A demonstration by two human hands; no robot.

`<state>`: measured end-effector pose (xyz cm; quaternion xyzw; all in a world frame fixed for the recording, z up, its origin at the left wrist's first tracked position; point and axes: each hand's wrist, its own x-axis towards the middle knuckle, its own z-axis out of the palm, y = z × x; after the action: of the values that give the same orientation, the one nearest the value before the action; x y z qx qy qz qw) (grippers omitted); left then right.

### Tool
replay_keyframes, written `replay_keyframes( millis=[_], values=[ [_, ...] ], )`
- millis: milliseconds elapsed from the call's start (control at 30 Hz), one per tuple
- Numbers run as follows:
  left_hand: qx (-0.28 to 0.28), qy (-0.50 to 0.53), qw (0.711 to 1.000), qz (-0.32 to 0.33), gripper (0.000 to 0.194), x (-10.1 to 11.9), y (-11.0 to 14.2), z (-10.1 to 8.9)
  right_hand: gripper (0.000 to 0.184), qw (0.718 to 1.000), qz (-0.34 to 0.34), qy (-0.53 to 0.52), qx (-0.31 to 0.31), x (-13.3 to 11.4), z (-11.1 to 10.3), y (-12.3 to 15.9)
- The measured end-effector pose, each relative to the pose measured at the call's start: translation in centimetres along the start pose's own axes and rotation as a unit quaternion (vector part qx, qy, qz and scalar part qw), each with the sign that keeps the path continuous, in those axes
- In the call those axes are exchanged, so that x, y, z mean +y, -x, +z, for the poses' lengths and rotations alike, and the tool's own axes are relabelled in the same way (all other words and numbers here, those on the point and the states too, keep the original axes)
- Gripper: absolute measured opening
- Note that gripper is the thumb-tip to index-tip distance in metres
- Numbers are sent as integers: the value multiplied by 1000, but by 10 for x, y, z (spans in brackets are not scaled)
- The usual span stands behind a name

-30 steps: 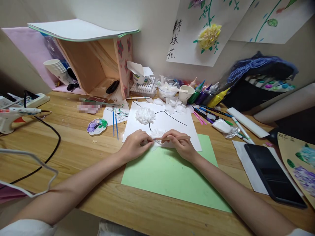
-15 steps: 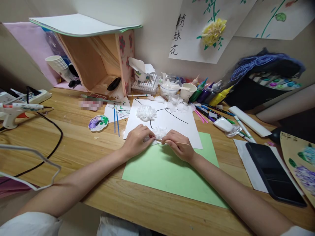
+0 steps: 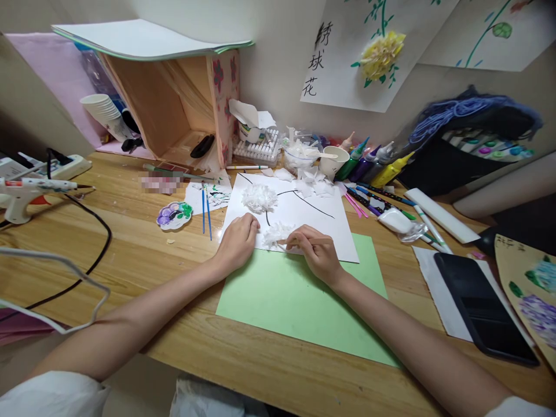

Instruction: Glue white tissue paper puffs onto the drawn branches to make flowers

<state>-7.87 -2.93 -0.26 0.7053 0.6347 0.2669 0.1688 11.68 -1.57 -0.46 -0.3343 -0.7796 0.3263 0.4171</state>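
Observation:
My right hand [image 3: 316, 250] grips a flat wooden craft stick [image 3: 321, 241], its tip at the lower white paper flower [image 3: 278, 233]. That flower lies near the front edge of a white sheet [image 3: 313, 220] with black curved lines. To the left, my left hand [image 3: 238, 238] rests on the sheet's left edge, its fingers curled in and partly hidden; nothing shows in them. A second fluffy white flower [image 3: 259, 199] sits higher on the sheet. Torn white paper pieces [image 3: 310, 184] lie along its far edge. Under it is a green sheet [image 3: 299, 307].
Left on the wooden desk are a glue gun [image 3: 30, 194], a paint palette [image 3: 174, 216] and two blue brushes [image 3: 205, 211]. Behind stand a paper cup [image 3: 333, 165] and paint bottles [image 3: 384, 172]. A phone [image 3: 482, 307] lies right, beyond several pens and a white bottle [image 3: 395, 221].
My left hand has drawn back to the left from the lower flower, uncovering it. The stick in my right hand now points into the flower's petals.

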Motion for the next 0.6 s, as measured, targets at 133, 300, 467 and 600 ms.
replay_keyframes(
  millis=[133, 300, 467, 600],
  values=[
    [-1, -17, 1000, 12, 21, 1, 1, 1, 36, 999, 24, -10, 19, -2, 4, -2],
    [-1, -29, 999, 21, 20, 1, 1, 1, 41, 996, -42, -21, 74, -3, 1, 5],
    [2, -29, 999, 24, 20, 1, 1, 2, 30, 976, -218, 25, -2, -9, 6, 9],
    [5, -29, 999, 27, 20, 1, 2, 2, 25, 931, -299, 185, -98, -13, 15, 6]
  ],
)
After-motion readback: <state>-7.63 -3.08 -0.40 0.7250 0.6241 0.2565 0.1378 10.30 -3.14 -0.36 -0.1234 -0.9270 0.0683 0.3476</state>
